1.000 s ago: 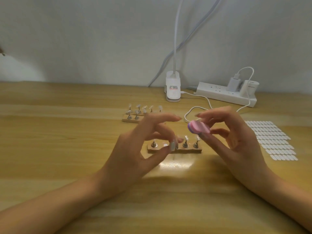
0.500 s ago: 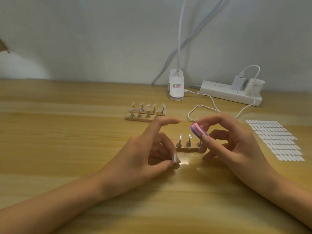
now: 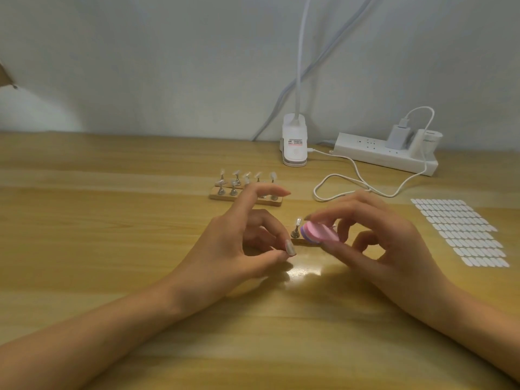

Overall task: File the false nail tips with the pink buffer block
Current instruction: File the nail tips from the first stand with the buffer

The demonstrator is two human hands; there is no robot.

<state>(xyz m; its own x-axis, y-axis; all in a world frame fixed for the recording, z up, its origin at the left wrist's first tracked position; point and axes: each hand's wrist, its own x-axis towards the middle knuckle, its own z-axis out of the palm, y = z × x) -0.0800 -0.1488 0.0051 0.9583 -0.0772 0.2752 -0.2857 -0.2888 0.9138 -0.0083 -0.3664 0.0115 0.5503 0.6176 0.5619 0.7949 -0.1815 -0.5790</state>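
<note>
Wooden desk (image 3: 112,235), pale wall (image 3: 140,66), power strip (image 3: 374,153) at back. Right hand (image 3: 394,243) pinches pink buffer block (image 3: 320,233) beside false nail tip (image 3: 298,221) on near stand (image 3: 297,241). Left hand (image 3: 233,249) curled at stand's end, grip unclear.

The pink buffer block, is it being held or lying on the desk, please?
Held: the right hand pinches the pink buffer block, lifted off the desk.

Table (image 3: 112,249) is light wood with a pretty glossy finish (bright glare patch in the middle). Pink buffer block (image 3: 319,233) looks matt and foamy. Far nail holder (image 3: 225,197) has a bare wood base and shiny metal pegs (image 3: 221,190). Power strip (image 3: 374,153) and lamp clamp (image 3: 294,147) are smooth white plastic.
</note>
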